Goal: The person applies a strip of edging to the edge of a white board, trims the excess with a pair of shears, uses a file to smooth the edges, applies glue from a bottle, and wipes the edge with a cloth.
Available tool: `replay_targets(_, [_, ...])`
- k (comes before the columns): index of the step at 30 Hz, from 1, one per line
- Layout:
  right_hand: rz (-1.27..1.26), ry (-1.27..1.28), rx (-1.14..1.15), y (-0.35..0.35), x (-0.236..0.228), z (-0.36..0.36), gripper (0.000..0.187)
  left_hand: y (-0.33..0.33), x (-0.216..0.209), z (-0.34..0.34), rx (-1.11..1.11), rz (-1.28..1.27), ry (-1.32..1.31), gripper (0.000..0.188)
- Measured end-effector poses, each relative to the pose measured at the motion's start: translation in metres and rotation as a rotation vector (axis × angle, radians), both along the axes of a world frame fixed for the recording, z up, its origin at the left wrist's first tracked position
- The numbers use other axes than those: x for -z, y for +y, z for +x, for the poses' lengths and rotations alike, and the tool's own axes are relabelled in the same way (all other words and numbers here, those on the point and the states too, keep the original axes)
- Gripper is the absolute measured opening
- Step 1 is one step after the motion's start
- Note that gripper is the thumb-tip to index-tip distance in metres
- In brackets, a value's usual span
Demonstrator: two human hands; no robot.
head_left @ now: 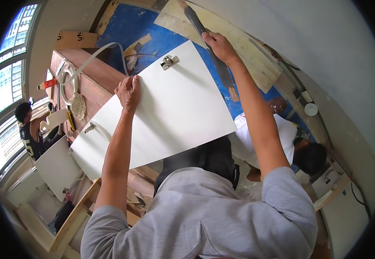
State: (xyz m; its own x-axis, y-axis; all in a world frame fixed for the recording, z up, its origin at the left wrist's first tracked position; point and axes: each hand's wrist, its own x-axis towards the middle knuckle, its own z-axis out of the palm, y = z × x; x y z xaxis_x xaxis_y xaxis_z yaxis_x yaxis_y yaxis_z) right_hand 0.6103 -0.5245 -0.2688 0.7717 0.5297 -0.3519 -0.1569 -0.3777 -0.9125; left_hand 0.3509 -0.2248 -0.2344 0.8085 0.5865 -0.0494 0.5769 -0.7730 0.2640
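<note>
A white cabinet door (pixel 183 108) lies slanted in front of me, with a metal hinge (pixel 169 62) near its far edge and another hinge (pixel 90 127) at its left end. My left hand (pixel 129 93) is closed over the door's far edge, fingers curled and partly hidden. Out past the door's right end, my right hand (pixel 219 45) grips a wooden stick wrapped in dark grey sheet (pixel 223 71), like a sanding stick. Bare wood shows at both its ends. The stick slants along the door's right edge; whether it touches the edge I cannot tell.
A coil of white edging strip (pixel 68 82) lies on a brown wooden board (pixel 90 69) at left. One person in white (pixel 265 138) bends low at right; another in dark clothes (pixel 34 129) is by the windows. Blue sheeting (pixel 138 26) covers the floor ahead.
</note>
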Motion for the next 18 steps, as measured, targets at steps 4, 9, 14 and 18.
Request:
replay_targets(4, [0.119,-0.094,-0.051,0.034,0.001,0.005,0.048,0.001,-0.001,0.006,0.019,-0.010,-0.009,0.044])
replay_targets(9, [-0.074,-0.108,-0.141,0.004,-0.018,-0.029,0.051,-0.003,-0.004,-0.001,0.004,0.003,0.022,0.046])
replay_targets(14, [-0.074,-0.054,-0.095,-0.019,-0.009,-0.052,0.050,0.000,-0.002,-0.001,-0.001,-0.003,0.003,0.046])
replay_targets(18, [0.011,-0.058,-0.081,0.026,-0.004,-0.009,0.046,0.001,-0.006,0.009,0.032,-0.005,0.014,0.045])
